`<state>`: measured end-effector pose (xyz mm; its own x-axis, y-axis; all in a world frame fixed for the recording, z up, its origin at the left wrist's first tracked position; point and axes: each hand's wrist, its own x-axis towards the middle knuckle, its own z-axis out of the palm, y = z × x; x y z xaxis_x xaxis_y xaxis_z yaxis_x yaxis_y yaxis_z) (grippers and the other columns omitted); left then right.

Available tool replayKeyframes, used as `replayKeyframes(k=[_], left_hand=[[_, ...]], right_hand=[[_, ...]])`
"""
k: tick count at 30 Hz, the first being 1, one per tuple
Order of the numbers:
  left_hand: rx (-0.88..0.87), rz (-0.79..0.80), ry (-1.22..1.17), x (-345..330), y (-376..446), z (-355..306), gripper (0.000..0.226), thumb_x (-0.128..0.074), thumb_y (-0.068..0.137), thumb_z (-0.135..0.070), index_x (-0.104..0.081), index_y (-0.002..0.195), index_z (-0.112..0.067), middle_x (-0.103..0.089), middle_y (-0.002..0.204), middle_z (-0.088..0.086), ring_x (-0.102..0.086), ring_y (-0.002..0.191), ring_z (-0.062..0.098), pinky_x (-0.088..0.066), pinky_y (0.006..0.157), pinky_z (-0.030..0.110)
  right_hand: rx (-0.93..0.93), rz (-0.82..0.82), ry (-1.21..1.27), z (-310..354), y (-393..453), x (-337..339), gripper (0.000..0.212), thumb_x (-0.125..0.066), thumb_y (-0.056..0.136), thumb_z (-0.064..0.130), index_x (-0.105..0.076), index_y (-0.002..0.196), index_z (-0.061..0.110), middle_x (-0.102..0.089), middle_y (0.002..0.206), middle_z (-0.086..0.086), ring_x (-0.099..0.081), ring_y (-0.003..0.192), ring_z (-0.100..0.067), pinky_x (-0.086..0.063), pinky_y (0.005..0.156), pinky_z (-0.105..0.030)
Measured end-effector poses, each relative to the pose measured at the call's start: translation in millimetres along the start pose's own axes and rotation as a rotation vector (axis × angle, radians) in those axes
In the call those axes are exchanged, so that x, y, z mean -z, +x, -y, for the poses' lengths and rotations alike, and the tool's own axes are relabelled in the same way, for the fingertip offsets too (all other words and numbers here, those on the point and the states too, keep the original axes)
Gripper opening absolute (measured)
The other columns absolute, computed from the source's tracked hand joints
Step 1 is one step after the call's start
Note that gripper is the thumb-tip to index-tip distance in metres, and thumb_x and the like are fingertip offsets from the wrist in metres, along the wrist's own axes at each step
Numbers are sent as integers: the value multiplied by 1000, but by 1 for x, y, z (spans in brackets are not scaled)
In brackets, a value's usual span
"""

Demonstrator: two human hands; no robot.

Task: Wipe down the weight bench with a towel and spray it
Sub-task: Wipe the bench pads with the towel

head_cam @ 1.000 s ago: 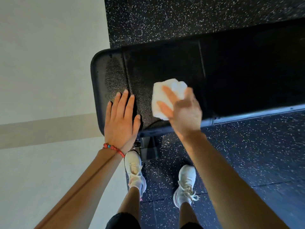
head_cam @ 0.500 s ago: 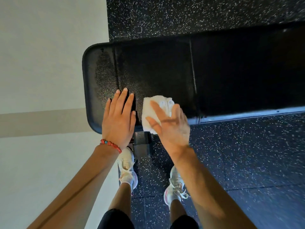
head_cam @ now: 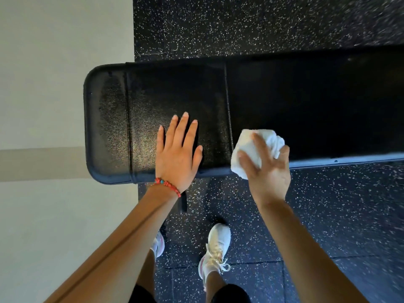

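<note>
Two hands are at work on the weight bench [head_cam: 284, 101], which runs across the view with its rounded end at the left. The right hand [head_cam: 265, 169] grips a bunched white towel [head_cam: 253, 147], fingers spread and curled over it, pressing it against the pad near the front edge, just to the right of a seam in the upholstery. The left hand [head_cam: 178, 153], with a red beaded bracelet [head_cam: 168, 186] at the wrist, lies flat with straight fingers on the pad section left of that seam, apparently bracing. That end section shows a fine speckled sheen, which I take for spray mist; the long dark stretch to the right looks dull. Below are white sneakers [head_cam: 215, 251] on speckled rubber flooring [head_cam: 328, 215], beside a pale floor area [head_cam: 54, 84]. No spray bottle is in view. The wiping step seems under way; next would likely be firm strokes with the towel along the pad, covering the far edge too.
</note>
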<state>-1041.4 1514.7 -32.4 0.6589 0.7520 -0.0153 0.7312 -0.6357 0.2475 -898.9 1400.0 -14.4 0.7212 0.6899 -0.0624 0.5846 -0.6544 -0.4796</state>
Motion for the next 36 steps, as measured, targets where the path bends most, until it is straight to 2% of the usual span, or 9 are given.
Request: replayKeyframes(k=[5, 10, 12, 17, 20, 23, 27, 32, 36], left_hand=[[11, -21, 42, -7, -2, 0, 52, -34, 93, -32, -41, 139, -9, -36, 148, 14, -28, 137, 31, -15, 111, 48], [34, -22, 56, -7, -2, -3, 51, -34, 93, -33, -42, 138, -9, -36, 147, 13, -28, 137, 31, -15, 111, 48], [65, -20, 46, -5, 0, -7, 51, -34, 93, -33, -43, 137, -9, -38, 147, 14, -29, 136, 31, -16, 111, 49], [114, -33, 12, -1, 10, -22, 51, -34, 92, -34, -45, 136, -10, -38, 146, 14, -30, 136, 33, -18, 110, 51], [93, -35, 20, -4, 23, -26, 52, -34, 92, -34, -45, 137, -10, -38, 146, 14, -30, 136, 33, -19, 110, 52], [85, -29, 28, -8, 34, -25, 53, -34, 92, -34, -44, 138, -10, -37, 147, 14, -29, 137, 33, -18, 110, 53], [67, -28, 45, -10, 35, -24, 52, -35, 93, -34, -42, 138, -10, -36, 147, 15, -28, 137, 33, -15, 111, 52], [99, -32, 28, -8, 37, -26, 51, -36, 91, -34, -44, 136, -10, -39, 145, 15, -29, 136, 33, -15, 111, 52], [95, -36, 1, -4, 46, -33, 51, -37, 91, -34, -41, 136, -10, -39, 145, 15, -28, 135, 33, -14, 111, 51]], right_hand=[[23, 9, -38, 18, 57, -6, 47, -59, 83, 45, -54, 127, 28, -47, 114, -22, -50, 92, -37, -42, 84, -41], [43, 58, -17, 22, 71, -5, 47, -54, 88, 45, -46, 133, 34, -43, 118, -16, -45, 98, -30, -38, 90, -38], [67, 70, 22, 9, 47, -3, 45, -57, 86, 43, -51, 130, 31, -46, 112, -17, -46, 92, -32, -42, 87, -40], [222, -30, -107, -11, 23, -4, 46, -50, 77, 49, -68, 108, 20, -56, 82, -20, -55, 62, -33, -50, 60, -34], [240, -44, -108, -1, 52, -8, 46, -50, 76, 48, -68, 107, 20, -56, 83, -20, -55, 66, -34, -49, 64, -36], [188, -27, -48, 22, 97, -12, 43, -58, 83, 43, -60, 120, 21, -52, 102, -22, -52, 86, -36, -42, 78, -40], [183, 28, -100, 38, 144, -15, 47, -50, 89, 45, -48, 132, 27, -45, 117, -17, -46, 99, -30, -34, 87, -35], [167, 37, -46, 25, 99, -10, 43, -52, 86, 43, -55, 126, 25, -52, 104, -25, -53, 86, -38, -45, 77, -41], [268, -21, -160, 6, 75, -11, 44, -49, 82, 48, -60, 116, 22, -56, 82, -19, -55, 65, -30, -47, 59, -32]])
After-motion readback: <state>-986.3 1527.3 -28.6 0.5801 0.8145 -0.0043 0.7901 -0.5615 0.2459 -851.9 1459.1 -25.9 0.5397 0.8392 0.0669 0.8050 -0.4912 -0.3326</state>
